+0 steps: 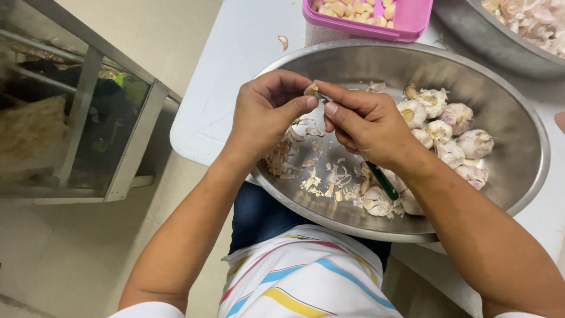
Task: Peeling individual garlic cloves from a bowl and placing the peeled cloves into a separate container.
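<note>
Left hand (268, 112) pinching garlic clove (310, 89) over steel bowl (518, 194). Right hand (365, 121) gripping small knife (381, 179), blade at clove. Whole bulbs (450, 132) inside bowl, right side.

It looked like a food-preparation area, a working kitchen or the back room of an eatery. A wide steel basin (518, 176) sat on a white table (235, 70), holding whole garlic bulbs (453, 132) and loose papery skins (329, 179). A pink plastic tub (406, 23) of peeled cloves stood behind it, beside a second metal bowl (471, 35) heaped with peelings. The floor (59, 259) was pale tile, and a metal-framed glass cabinet (118, 118) stood to one side
</note>
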